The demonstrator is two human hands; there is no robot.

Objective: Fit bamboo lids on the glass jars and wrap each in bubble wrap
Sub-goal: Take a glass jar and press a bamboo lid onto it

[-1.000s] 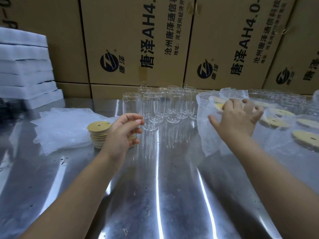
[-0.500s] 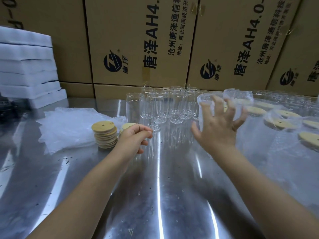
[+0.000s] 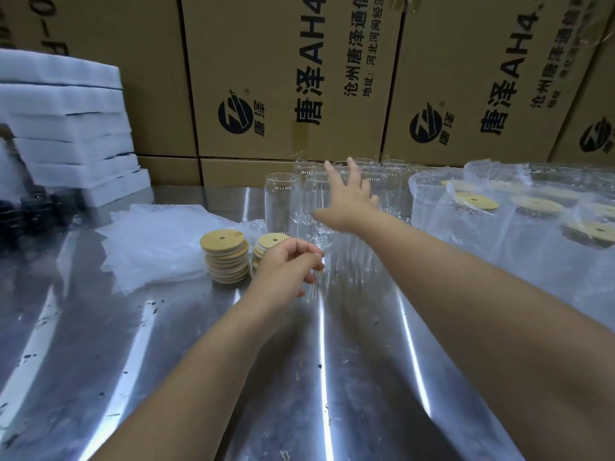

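**A:** Where are your hands right now?

**B:** Your right hand [image 3: 349,197] reaches toward the upper centre of the frame with fingers spread wide, gripping nothing, in front of the cluster of empty glass jars [image 3: 332,194]. Whether it touches one, you cannot tell from here.

**A:** And your left?

**B:** Your left hand [image 3: 286,264] sits at the centre, fingers curled in, just over the shorter stack of bamboo lids [image 3: 268,244]. You cannot tell whether it has pinched a lid or merely rests there.

**A:** The other lids?

**B:** A taller lid stack [image 3: 226,256] stands just beside, to the left, on the edge of the loose bubble wrap [image 3: 156,241] lying on your steel table [image 3: 199,361].

**A:** Anything finished?

**B:** At the right of the frame, wrapped jars [image 3: 479,211] with lids on stand together. Behind everything are cardboard boxes [image 3: 286,78]; white foam sheets [image 3: 63,121] are stacked at the upper left.
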